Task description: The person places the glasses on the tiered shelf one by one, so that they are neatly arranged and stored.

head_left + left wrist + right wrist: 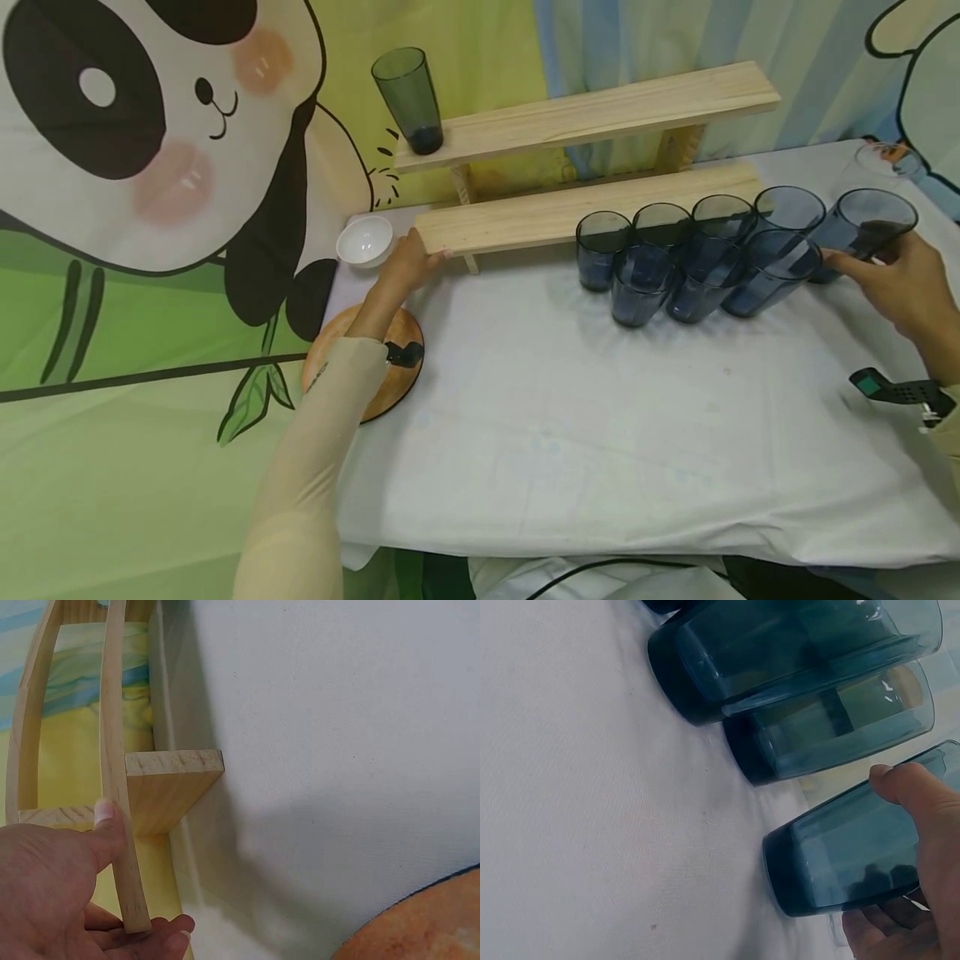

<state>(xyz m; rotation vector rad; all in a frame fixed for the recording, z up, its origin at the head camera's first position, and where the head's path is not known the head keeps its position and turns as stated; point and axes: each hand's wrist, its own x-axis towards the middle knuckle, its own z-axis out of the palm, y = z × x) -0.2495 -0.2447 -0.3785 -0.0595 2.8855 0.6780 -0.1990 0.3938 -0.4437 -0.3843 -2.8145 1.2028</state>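
Note:
A two-tier wooden shelf stands at the back of the table. My left hand (408, 260) grips the left end of its lower board (517, 221), the thumb on one face and the fingers curled beneath, as the left wrist view shows. At the far right, my right hand (917, 287) holds a blue-tinted glass (847, 855) around its side, thumb opposite fingers. That glass is upright, at the right end of a cluster of several similar blue glasses (701, 287) in two rows before the shelf. One green glass (411, 96) stands on the upper board's (592, 115) left end.
Left of the shelf sits a small white bowl (365, 242). A round orange-brown plate (401, 379) lies under my left forearm at the table's left edge. Behind the held glass is a clear glass (883, 160). White cloth covers the table (555, 433); a printed curtain (480, 50) hangs behind.

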